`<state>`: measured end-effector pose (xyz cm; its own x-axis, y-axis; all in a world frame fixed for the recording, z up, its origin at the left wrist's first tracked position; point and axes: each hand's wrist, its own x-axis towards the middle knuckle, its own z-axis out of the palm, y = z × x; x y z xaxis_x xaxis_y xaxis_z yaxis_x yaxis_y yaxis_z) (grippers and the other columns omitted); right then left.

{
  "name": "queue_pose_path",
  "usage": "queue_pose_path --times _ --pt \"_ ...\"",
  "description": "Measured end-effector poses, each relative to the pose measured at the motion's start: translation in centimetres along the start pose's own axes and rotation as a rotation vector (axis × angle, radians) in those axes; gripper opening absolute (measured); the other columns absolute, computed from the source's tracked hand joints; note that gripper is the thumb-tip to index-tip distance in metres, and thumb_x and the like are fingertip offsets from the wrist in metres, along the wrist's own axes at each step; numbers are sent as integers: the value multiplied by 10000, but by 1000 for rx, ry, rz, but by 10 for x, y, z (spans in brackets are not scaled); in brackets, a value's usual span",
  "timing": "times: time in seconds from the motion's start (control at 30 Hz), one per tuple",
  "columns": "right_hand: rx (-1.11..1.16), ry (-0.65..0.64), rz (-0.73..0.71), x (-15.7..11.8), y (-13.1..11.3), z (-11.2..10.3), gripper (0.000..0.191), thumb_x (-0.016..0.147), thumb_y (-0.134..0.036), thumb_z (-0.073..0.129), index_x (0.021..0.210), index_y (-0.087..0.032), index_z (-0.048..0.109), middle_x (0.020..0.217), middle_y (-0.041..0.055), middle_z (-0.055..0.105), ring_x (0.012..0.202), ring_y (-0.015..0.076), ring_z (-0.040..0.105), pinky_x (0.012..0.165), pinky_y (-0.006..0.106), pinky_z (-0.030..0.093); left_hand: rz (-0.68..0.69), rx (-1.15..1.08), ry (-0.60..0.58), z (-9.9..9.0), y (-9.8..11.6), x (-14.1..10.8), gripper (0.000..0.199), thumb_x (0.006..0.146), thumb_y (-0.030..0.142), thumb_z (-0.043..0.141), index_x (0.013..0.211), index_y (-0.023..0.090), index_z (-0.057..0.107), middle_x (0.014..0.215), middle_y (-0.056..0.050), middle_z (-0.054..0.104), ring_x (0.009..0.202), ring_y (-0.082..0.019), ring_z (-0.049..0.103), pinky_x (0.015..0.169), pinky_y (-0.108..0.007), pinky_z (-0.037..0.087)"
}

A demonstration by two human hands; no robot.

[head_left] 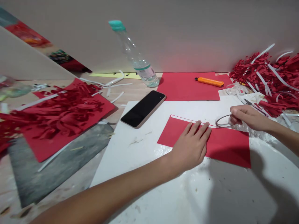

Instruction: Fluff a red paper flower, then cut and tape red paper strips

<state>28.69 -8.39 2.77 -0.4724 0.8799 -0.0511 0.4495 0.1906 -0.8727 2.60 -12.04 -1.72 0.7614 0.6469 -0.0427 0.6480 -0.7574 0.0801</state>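
Note:
My left hand (190, 149) lies palm down on a red sheet of paper (230, 146), fingers stretched toward its far edge. Along that edge runs a narrow white strip (184, 119) with a thin red outline. Near the sheet's far right part, my right hand (247, 116) pinches a thin strip (223, 119) that curls in a loop down to the edge. It looks like tape backing, its far end hidden by my fingers. Just beyond this hand, the pointed blade of what look like scissors (249, 102) shows among scraps.
A black phone (143, 109) lies on the white board (116, 161). Behind it stand a water bottle (142, 62) and an orange cutter (210, 81) on red paper (187, 87). Shredded red paper lies in piles at left (67, 115) and right (263, 71). A wall (187, 31) rises behind.

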Motion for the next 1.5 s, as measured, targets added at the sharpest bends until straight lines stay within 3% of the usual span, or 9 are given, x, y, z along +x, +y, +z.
queue_pose_path --times 0.23,0.6,0.77,1.0,1.13,1.23,1.33,1.5 --pt "-279 2 3 -9 -11 1 514 1001 -556 377 620 -211 365 582 -47 342 532 103 315 522 265 263 -1 45 -60 -5 3 1 575 993 229 290 1531 41 370 1614 -157 324 1485 -433 270 1139 -620 335" --pt "-373 -11 48 -10 -18 0 512 1002 -562 339 634 -207 358 592 -50 342 550 104 316 551 274 253 -52 36 -87 -11 -1 -7 564 990 224 346 1540 100 373 1611 -126 350 1486 -420 275 1110 -652 347" --pt "-428 -23 105 -11 -21 -1 518 988 -578 339 630 -205 372 583 -51 335 555 106 325 558 273 251 -103 41 -69 -15 -1 -13 549 1040 354 302 1508 98 433 1585 -135 396 1462 -423 324 1109 -650 350" --pt "-673 -102 251 -12 -35 -3 468 975 -497 376 706 -191 607 583 -6 558 555 139 474 568 276 279 -129 114 -101 -16 2 -13 615 1046 466 278 1470 58 457 1574 -160 410 1433 -422 350 1124 -619 347" --pt "-888 -67 225 -14 -36 -1 337 954 -420 443 901 -211 702 616 22 643 590 172 557 591 276 303 -101 156 -91 -18 5 -4 561 1046 449 304 1344 42 550 1413 -200 551 1309 -376 478 1078 -551 414" --pt "-1001 -101 186 -15 -37 0 304 957 -372 454 1043 -263 724 743 43 727 700 208 643 607 277 316 -106 166 -85 -20 8 0 539 1041 430 328 1392 61 502 1328 -194 588 1219 -360 524 1005 -525 466" --pt "-1076 -200 145 -17 -38 -1 298 963 -317 456 960 -265 749 846 44 763 779 214 682 623 275 333 -120 176 -79 -19 10 1 578 1039 422 329 1485 60 399 1356 -198 569 1235 -363 507 1014 -532 457" --pt "-1136 -288 109 -18 -36 -5 276 941 -248 495 925 -260 770 837 33 770 753 192 689 630 266 357 -125 192 -84 -13 9 -1 615 1048 419 281 1525 36 340 1417 -202 537 1282 -366 475 1055 -545 427"
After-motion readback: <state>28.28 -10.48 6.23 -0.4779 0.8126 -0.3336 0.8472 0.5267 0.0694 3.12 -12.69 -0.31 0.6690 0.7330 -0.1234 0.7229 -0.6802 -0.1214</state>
